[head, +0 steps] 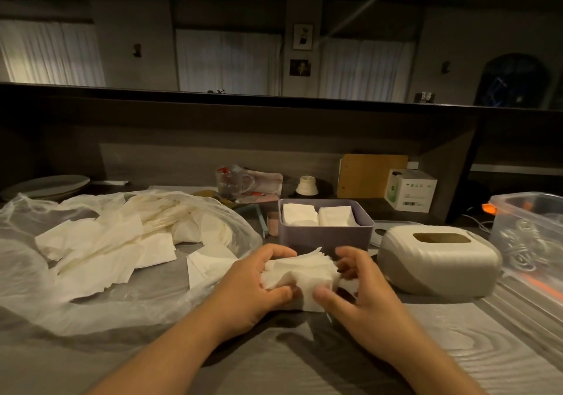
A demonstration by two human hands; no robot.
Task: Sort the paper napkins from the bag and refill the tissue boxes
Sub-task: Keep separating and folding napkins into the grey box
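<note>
You hold a stack of napkins [300,271] between both hands at the desk's [441,343] near centre, its long axis running roughly from 9 to 3 o'clock, the loose fanned edges pointing up toward 12. Your left hand [259,285] has its grip curled round the stack's left end, thumb pressed on the front face; your right hand [359,288] pinches the right end, thumb on the front and fingers curled behind. Directly beyond the stack, at 12 o'clock, the lilac tissue box [327,233] stands open with two neat napkin piles side by side inside. At 2 o'clock lies the white tissue box [438,262], its slot facing up. At 9 to 10 o'clock the clear plastic bag [45,273] sprawls flat, with loose napkins [115,242] scattered on it.
</note>
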